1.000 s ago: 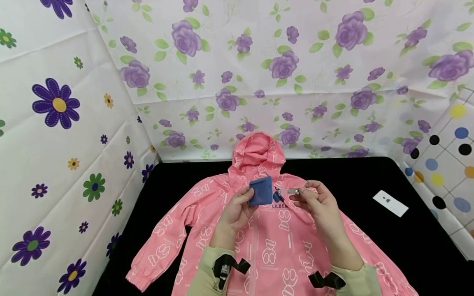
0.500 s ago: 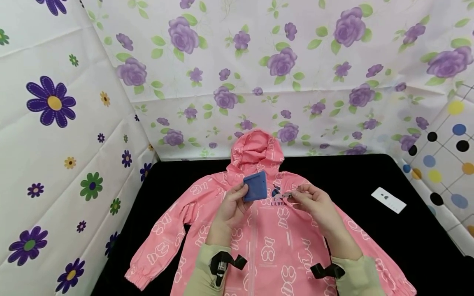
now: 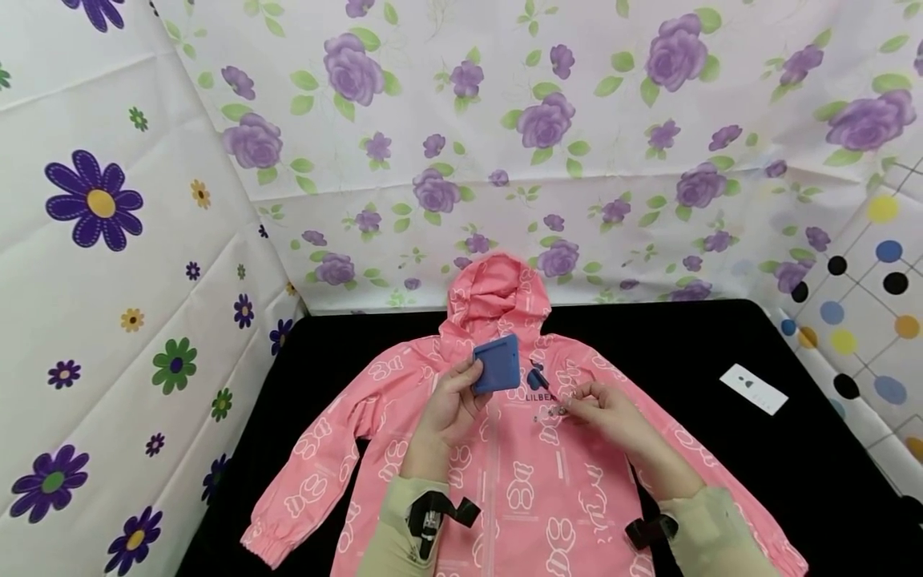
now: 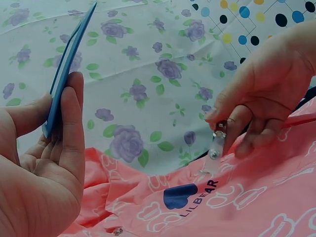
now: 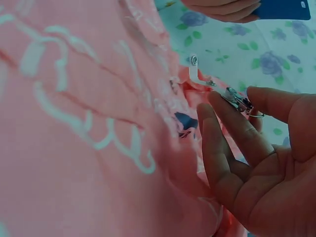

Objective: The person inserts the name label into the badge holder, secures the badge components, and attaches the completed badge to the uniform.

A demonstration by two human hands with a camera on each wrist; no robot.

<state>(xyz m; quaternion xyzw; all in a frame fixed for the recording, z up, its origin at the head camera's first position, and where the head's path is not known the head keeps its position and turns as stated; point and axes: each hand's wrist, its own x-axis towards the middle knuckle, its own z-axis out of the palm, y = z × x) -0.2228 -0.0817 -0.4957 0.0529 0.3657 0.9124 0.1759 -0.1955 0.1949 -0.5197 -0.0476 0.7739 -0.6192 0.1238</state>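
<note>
In the head view my left hand holds up a blue card holder, tilted, its lower left edge between thumb and fingers. The left wrist view shows this holder nearly edge-on. To its right, my right hand pinches a small metal badge clip between thumb and fingers. A clear strap with a metal snap sticks out from the clip in the right wrist view. Holder and clip are apart. Both hands are above a pink hooded jacket with white bear outlines and a dark LILBEAR print.
The jacket lies spread front-up on a black-covered table. A white card with dark marks lies to its right. A flower-patterned sheet rises behind the table; patterned sheets flank both sides.
The right hand has lowered toward the jacket with the clip, whose strap now shows to the left of the fingers. The left hand and card holder have shifted slightly left, then stayed put.
</note>
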